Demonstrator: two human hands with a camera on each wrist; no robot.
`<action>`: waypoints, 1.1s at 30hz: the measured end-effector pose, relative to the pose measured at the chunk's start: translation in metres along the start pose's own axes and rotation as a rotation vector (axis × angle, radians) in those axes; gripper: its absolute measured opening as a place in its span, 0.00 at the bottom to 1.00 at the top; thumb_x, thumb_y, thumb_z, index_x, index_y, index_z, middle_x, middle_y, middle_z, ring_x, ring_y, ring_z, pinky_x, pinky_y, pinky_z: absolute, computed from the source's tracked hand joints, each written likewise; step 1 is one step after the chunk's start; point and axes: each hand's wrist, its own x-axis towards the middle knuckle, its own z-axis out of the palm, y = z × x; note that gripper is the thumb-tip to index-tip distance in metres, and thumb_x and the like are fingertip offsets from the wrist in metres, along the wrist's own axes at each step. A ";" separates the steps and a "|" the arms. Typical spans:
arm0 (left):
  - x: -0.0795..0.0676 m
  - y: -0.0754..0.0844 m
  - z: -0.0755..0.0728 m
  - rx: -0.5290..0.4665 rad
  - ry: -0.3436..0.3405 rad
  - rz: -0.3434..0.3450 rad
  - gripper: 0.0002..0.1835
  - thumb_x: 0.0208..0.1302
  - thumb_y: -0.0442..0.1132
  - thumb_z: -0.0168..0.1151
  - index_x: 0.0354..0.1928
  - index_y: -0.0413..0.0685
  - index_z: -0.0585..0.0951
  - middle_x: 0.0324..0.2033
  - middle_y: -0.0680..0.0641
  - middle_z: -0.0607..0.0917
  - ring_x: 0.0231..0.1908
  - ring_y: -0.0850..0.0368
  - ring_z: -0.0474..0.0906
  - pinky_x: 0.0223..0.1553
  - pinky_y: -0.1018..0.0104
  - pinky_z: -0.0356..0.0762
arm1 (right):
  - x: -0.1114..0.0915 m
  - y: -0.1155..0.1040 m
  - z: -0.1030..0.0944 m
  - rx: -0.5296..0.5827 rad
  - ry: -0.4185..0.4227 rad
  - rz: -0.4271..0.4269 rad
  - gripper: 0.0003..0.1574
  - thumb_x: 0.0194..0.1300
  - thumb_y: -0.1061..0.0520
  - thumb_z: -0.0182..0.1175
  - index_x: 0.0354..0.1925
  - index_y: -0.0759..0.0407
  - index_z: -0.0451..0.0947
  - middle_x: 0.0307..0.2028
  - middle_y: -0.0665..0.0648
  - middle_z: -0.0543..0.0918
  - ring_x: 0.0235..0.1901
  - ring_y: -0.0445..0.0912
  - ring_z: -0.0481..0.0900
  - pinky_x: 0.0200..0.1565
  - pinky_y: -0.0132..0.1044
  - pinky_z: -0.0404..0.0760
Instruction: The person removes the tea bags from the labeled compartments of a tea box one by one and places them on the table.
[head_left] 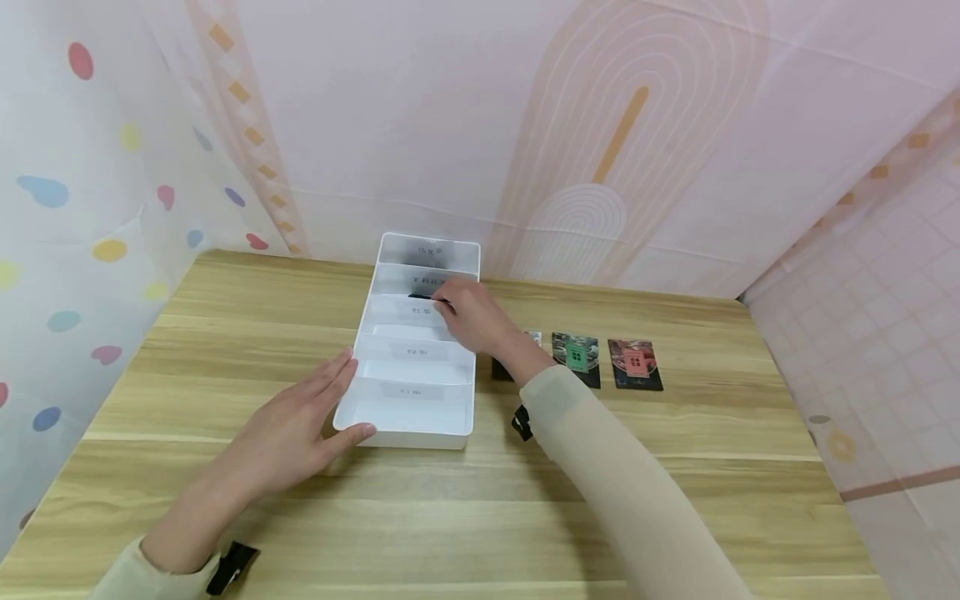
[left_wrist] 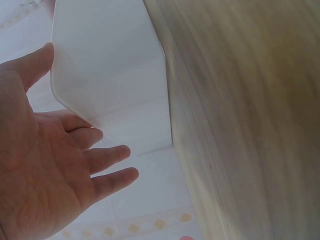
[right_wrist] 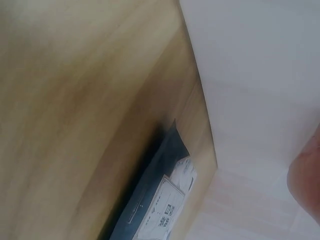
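A long white divided box (head_left: 470, 400) with a labelled strip in each compartment stands on the table. My left hand (head_left: 296, 429) rests against its near left corner, fingers fairly straight, thumb at the front edge. In the left wrist view, the left hand's fingers (left_wrist: 112, 159) spread along the box's outer wall. Over the far half of the box, my right hand (head_left: 474, 317) has its fingers curled and pinches a thin dark packet (head_left: 420, 296). Only a dark edge of that packet shows, at a divider near the second compartment from the back; the rest is hidden.
Right of the box lie a green-labelled packet (head_left: 576, 358), a red-labelled packet (head_left: 636, 364) and a white-labelled dark packet (right_wrist: 155, 205), partly covered by the right wrist in the head view. A patterned cloth wall (head_left: 420, 125) rises behind the wooden table (head_left: 420, 517).
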 end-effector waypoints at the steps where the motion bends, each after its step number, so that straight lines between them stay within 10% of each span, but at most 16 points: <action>1: 0.000 0.000 0.000 -0.002 0.001 0.001 0.50 0.73 0.64 0.61 0.80 0.33 0.59 0.80 0.36 0.58 0.76 0.33 0.61 0.71 0.36 0.64 | 0.000 0.000 0.001 0.005 0.000 0.006 0.13 0.80 0.62 0.56 0.52 0.65 0.86 0.49 0.60 0.86 0.54 0.52 0.82 0.61 0.41 0.78; 33: -0.003 0.000 0.002 0.001 0.014 0.011 0.50 0.72 0.63 0.63 0.79 0.32 0.61 0.80 0.35 0.59 0.75 0.33 0.62 0.70 0.35 0.66 | -0.009 -0.001 -0.006 0.404 0.229 0.160 0.07 0.77 0.62 0.61 0.49 0.64 0.83 0.46 0.58 0.85 0.46 0.49 0.81 0.50 0.36 0.82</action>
